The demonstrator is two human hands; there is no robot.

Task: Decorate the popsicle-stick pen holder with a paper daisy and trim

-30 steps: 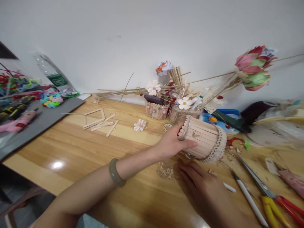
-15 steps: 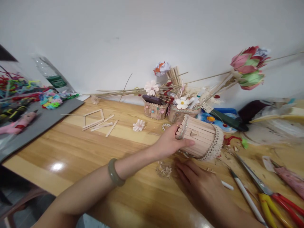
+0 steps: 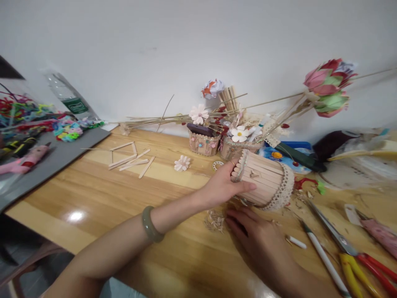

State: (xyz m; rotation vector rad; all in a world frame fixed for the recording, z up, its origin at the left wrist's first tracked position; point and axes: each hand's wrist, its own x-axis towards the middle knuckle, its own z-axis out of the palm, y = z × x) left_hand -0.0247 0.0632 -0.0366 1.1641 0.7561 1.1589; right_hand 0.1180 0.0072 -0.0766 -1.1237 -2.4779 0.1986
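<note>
My left hand (image 3: 231, 182) is closed around the rim end of a craft-stick pot (image 3: 263, 178), which is tipped on its side. The pot has glittery trim at the rim and a band of cream lace (image 3: 285, 186) at its other end. A few tiny wood bits are stuck on its side. Below the pot, my right hand (image 3: 259, 236) is curled low over the table, its fingertips pressed together at the edge of a small pile of wood bits (image 3: 214, 221). What those fingertips pinch, if anything, is hidden.
Scissors (image 3: 347, 248), a white pen (image 3: 324, 258) and a pen cap (image 3: 297, 241) lie to the right. Craft sticks (image 3: 135, 161) and a paper flower (image 3: 182, 163) are left. Behind stand a decorated stick basket (image 3: 203, 144) and paper flowers (image 3: 330, 87). A bottle (image 3: 71, 97) leans at far left.
My right hand has shifted slightly left, its fingertips closer to the pile of wood bits, and the pen cap shows more fully. My left hand still holds the pot in the same pose.
</note>
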